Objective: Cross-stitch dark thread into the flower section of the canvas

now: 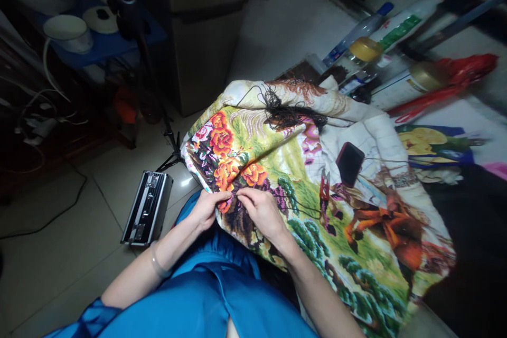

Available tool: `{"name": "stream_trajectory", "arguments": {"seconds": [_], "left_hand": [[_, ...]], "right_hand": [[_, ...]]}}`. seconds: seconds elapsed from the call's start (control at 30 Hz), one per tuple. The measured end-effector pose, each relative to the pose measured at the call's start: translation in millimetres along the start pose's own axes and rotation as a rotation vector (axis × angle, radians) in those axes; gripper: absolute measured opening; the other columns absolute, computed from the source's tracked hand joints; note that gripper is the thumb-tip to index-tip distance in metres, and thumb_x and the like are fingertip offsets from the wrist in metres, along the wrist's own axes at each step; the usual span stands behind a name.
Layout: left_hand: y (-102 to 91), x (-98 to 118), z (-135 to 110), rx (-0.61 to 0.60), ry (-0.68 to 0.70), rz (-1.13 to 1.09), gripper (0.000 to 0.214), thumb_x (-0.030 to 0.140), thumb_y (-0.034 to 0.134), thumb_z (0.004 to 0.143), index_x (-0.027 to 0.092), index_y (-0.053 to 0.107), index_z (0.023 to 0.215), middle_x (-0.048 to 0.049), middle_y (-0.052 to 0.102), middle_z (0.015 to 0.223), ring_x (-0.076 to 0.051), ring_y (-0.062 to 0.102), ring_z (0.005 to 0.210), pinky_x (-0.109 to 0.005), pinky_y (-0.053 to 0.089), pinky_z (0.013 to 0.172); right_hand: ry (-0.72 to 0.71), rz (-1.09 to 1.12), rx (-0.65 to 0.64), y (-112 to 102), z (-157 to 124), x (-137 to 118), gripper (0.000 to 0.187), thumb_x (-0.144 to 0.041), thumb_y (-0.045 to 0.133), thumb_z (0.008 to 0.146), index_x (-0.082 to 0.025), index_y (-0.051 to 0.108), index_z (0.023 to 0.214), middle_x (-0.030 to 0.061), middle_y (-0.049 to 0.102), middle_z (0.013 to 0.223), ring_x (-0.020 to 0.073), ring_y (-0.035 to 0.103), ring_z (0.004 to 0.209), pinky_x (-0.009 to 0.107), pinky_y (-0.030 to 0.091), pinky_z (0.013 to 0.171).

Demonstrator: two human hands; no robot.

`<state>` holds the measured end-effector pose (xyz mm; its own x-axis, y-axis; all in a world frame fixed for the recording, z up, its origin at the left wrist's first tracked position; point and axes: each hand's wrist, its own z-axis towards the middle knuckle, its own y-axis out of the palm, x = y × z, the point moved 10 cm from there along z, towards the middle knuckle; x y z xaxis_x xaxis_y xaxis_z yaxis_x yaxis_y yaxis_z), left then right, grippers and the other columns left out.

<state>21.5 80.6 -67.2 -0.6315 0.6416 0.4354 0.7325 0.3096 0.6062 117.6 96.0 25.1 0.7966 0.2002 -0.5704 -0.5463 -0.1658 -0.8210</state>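
A large cross-stitch cloth [301,169] with orange flowers, green trees and orange horses lies over my lap and the table. My left hand [208,207] grips its near edge, thumb on top, fingers curled under. My right hand [261,211] rests on the cloth beside it, fingertips pinched at a dark patch of stitching; what they pinch is too small to make out. A dark thread [304,206] runs from there to the right. A bundle of black threads [287,113] lies at the cloth's far side. Small red snips [325,186] and a dark red case [349,162] lie on the cloth.
Bottles and jars [372,47] and a red plastic bag [447,84] stand on the table at the back right. On the tiled floor to the left lies a black and silver case [147,207]. Cables [43,127], a blue shelf [103,42] with white bowls and a cabinet [206,37] stand beyond.
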Motion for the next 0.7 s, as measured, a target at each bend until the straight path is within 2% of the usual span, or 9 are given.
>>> {"name": "stream_trajectory", "arguments": {"seconds": [0.13,0.3,0.43,0.7], "left_hand": [[-0.3,-2,0,0.007,-0.022,0.01,0.046,0.012,0.084,0.039,0.013,0.072,0.084,-0.008,0.076,0.078,-0.03,0.07,0.088,-0.045,0.049,0.095],[0.5,-2,1,-0.001,-0.024,-0.009,0.044,0.011,0.083,0.038,0.013,0.072,0.08,-0.0088,0.076,0.08,-0.029,0.071,0.086,-0.044,0.05,0.095],[0.5,-2,2,-0.004,-0.011,-0.021,0.048,0.009,0.082,0.04,0.012,0.072,0.086,-0.0092,0.076,0.081,-0.029,0.071,0.086,-0.044,0.049,0.095],[9.6,7,-3,-0.068,0.036,-0.028,0.066,0.008,0.085,0.04,0.014,0.07,0.104,-0.0101,0.076,0.092,-0.031,0.068,0.097,-0.045,0.045,0.099]], "right_hand": [[-0.021,0.036,0.064,-4,-1,4,0.016,-0.015,0.058,0.088,-0.019,0.074,0.085,0.0052,0.068,0.078,0.0175,0.065,0.072,0.025,0.049,0.068],[-0.054,0.111,0.072,-3,0,7,0.02,-0.014,0.057,0.088,-0.021,0.075,0.084,0.004,0.065,0.075,0.0159,0.063,0.068,0.024,0.048,0.063],[-0.098,0.142,0.059,-3,1,6,0.021,-0.014,0.055,0.089,-0.02,0.074,0.084,0.0042,0.064,0.074,0.0156,0.062,0.067,0.024,0.047,0.061],[-0.185,0.018,-0.011,-5,4,0,0.024,-0.014,0.052,0.091,-0.021,0.074,0.09,0.0038,0.061,0.075,0.0142,0.059,0.066,0.023,0.046,0.062]]}}
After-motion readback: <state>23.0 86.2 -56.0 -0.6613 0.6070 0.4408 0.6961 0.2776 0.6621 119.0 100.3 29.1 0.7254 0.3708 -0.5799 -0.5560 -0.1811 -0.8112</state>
